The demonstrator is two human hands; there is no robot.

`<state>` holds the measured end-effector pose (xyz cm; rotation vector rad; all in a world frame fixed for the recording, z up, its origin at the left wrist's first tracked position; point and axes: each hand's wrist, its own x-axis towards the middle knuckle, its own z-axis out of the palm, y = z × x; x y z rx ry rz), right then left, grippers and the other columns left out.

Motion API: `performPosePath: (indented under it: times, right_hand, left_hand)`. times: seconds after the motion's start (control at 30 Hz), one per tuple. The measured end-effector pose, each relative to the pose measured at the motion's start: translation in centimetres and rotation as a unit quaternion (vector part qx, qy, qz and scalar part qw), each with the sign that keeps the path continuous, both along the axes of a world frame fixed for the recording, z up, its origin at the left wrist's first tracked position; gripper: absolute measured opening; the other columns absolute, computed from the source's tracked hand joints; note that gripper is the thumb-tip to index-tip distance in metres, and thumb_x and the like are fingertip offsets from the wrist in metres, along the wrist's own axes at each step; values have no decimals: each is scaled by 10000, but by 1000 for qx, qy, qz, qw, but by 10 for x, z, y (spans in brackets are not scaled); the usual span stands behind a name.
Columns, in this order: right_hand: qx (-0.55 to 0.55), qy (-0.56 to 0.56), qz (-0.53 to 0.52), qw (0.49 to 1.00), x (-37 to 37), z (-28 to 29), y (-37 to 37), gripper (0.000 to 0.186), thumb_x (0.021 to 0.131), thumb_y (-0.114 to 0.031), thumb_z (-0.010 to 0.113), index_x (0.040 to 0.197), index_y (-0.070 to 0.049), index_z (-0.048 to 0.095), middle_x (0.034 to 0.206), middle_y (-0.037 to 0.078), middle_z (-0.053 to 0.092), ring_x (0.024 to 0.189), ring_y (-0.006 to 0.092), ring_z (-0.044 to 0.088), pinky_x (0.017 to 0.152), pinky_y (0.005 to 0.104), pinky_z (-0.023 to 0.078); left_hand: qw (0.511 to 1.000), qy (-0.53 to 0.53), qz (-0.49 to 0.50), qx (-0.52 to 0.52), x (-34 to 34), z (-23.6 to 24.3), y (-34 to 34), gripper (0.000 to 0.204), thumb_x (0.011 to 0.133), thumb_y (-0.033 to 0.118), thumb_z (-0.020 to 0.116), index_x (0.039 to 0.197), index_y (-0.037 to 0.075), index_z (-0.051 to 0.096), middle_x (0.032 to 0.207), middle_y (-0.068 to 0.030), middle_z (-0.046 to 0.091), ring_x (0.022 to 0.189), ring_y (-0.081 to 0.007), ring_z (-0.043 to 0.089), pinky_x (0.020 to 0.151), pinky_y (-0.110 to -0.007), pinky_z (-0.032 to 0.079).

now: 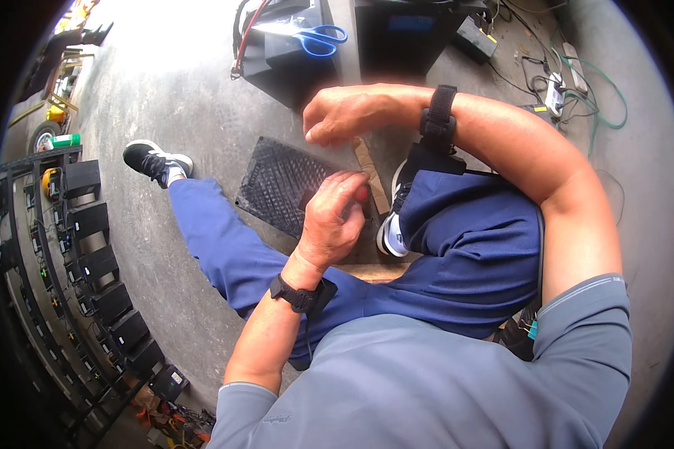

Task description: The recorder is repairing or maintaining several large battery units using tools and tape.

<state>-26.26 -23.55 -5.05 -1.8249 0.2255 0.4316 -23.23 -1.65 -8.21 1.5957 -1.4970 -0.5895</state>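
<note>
My left hand (332,218) is closed above the near right edge of a black, ribbed rectangular block (281,176) on the floor. A small reddish spot shows at its curled fingers, and I cannot make out what they hold. Farther out, my right hand (342,112) hangs over the block's far right corner with its fingers bent inward. Whatever is in that hand, if anything, is hidden. A narrow brown strip (370,170), of wood or cardboard, lies between the block and my right shoe.
Scissors with blue handles (320,40) rest on a black box (277,63) at the far side. A larger black case (397,45) stands beside it. Cables and a white power strip (554,94) lie at far right. A rack with several black boxes (97,263) stands left.
</note>
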Motion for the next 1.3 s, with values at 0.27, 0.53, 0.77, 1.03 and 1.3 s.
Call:
performPosePath:
  times: [0.27,0.53,0.77,1.03,1.3]
  right_hand:
    - [-1,1,1,1000,3,-3,0,339,918,-264,588,1054,37,661,890,107,678,811,189,662,729,336,536]
    - [-1,-5,7,1000,6,-10,-1,341,922,-264,589,1049,44,660,897,105,684,814,186,661,737,332,537]
    - [-4,-5,6,1000,4,-11,-1,345,918,-273,593,1046,40,664,883,98,685,807,180,658,727,328,533]
    - [4,-4,2,1000,5,-15,-2,356,913,-279,597,1059,40,661,895,102,682,812,182,661,726,326,539]
    - [0,-10,2,1000,5,-13,-1,348,916,-268,594,1060,42,660,904,105,683,816,188,664,718,325,543]
  left_hand:
    - [998,30,-12,54,1,0,4,428,715,-42,672,1135,15,615,1171,-162,618,1016,-323,628,876,-369,511]
    - [1000,5,8,25,3,-2,2,479,697,-85,637,1165,17,611,1149,-156,630,948,-297,640,847,-366,520]
    - [998,4,13,66,-1,7,1,462,690,-83,624,1143,8,618,1182,-157,620,1004,-320,634,901,-373,506]
    - [1000,-17,15,11,-3,6,-2,430,701,-23,727,1118,8,623,1125,-159,626,947,-310,631,853,-383,514]
    - [1000,-17,4,-13,-2,12,-9,385,680,23,751,1048,36,637,1027,-144,630,944,-338,624,815,-392,525]
